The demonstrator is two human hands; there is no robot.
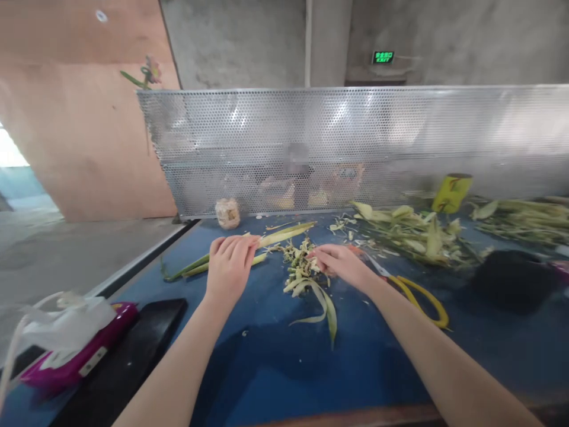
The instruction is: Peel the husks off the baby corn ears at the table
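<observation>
My left hand (230,265) is closed, its fingertips pinching a long pale green leaf strip (284,235) that stretches to the right. Beneath that hand, more green stalks (191,268) lie on the blue table. My right hand (340,264) has its fingers curled together at the right side of a small heap of plant scraps (302,261); whatever its fingertips hold is too small to make out. A split, curling leaf (329,308) trails from the heap toward me. Scissors with yellow handles (420,296) lie beside my right forearm, their blades partly visible.
Piled leaves and stalks (413,234) spread at the back right, with a yellow container (452,193) behind. A perforated metal screen (267,148) borders the far side. A pale roll (227,213), a black tray (133,350) and a purple box (84,350) stand left; a dark object (511,279) sits right.
</observation>
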